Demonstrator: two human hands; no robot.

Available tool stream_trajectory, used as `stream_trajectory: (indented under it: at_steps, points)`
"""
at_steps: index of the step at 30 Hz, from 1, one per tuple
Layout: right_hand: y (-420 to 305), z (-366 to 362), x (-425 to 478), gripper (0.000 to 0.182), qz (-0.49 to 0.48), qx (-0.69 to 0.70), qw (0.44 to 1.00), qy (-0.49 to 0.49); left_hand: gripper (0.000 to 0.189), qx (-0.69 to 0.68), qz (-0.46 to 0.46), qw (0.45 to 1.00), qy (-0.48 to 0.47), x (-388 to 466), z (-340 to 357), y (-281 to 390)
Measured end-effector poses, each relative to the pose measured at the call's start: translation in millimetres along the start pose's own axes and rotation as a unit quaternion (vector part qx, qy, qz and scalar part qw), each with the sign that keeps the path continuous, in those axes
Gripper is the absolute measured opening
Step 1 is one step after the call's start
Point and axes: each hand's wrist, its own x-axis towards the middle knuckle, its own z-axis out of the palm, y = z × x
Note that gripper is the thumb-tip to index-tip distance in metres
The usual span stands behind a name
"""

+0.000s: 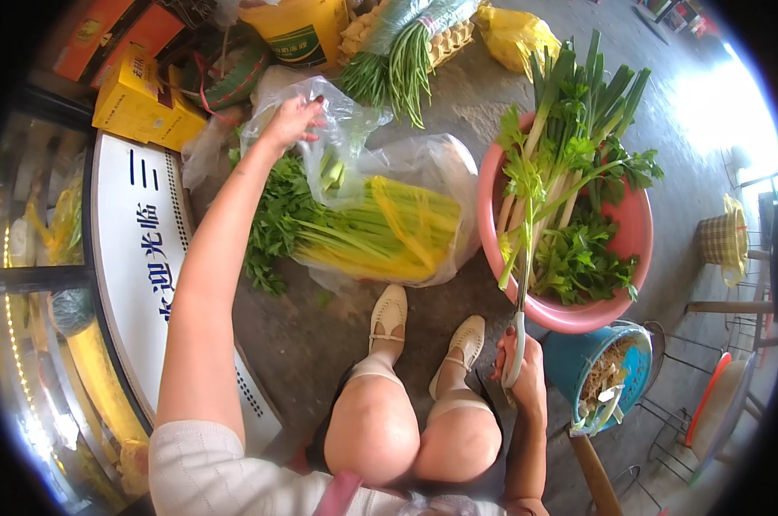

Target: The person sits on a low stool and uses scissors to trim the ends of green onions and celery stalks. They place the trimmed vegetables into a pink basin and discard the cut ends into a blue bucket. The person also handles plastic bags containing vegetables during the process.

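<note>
My left hand (295, 122) grips a see-through plastic bag (337, 138), its film bunched about the fingers. Beneath lies a large bundle of celery (382, 226), leaves to the left, stalks wrapped in plastic with yellow bands. In my right hand (524, 374) is a pair of scissors (515, 351) with pale handles, the blades pointing away from me. A celery sprig (527, 213) lies across the blades' line; whether they touch it, I cannot tell. The pink basin (643, 238) beyond holds leeks or large scallions (566, 148) and loose celery leaves (576, 258).
A blue bucket (560, 367) with scraps stands by my right hand. Long green beans (408, 71) rest on egg trays (453, 45) at the back, near a yellow bucket (298, 32) and a yellow bag (518, 35). A yellow carton (143, 97) and a glass-fronted case (34, 271) are at left.
</note>
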Motion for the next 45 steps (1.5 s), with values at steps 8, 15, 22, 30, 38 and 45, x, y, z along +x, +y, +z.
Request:
stream_trajectory:
  at_steps: [8, 15, 22, 30, 38, 45]
  points:
    - [12, 0, 3, 0.046, 0.025, -0.012, 1.0, -0.003, 0.021, 0.256, 0.233, 0.938, 0.004, -179, 153, -103]
    - [9, 12, 1, 0.028, 0.045, -0.005, 0.999, -0.02, 0.044, 0.283, 0.24, 0.928, -0.031, -247, 280, -96]
    - [11, 17, 7, 0.035, 0.063, -0.018, 0.997, -0.039, 0.031, 0.023, 0.085, 0.96, -0.264, -235, 197, -186]
    - [12, 18, 7, 0.033, 0.042, -0.022, 0.998, -0.044, 0.052, 0.492, 0.186, 0.847, -0.08, -188, 162, -155]
    - [17, 10, 6, 0.042, 0.031, -0.038, 0.998, -0.029, 0.025, 0.531, 0.236, 0.797, -0.164, -191, 129, -190]
    - [8, 8, -2, 0.031, 0.023, -0.026, 0.999, -0.037, 0.033, 0.471, 0.099, 0.87, -0.105, -219, 11, -101]
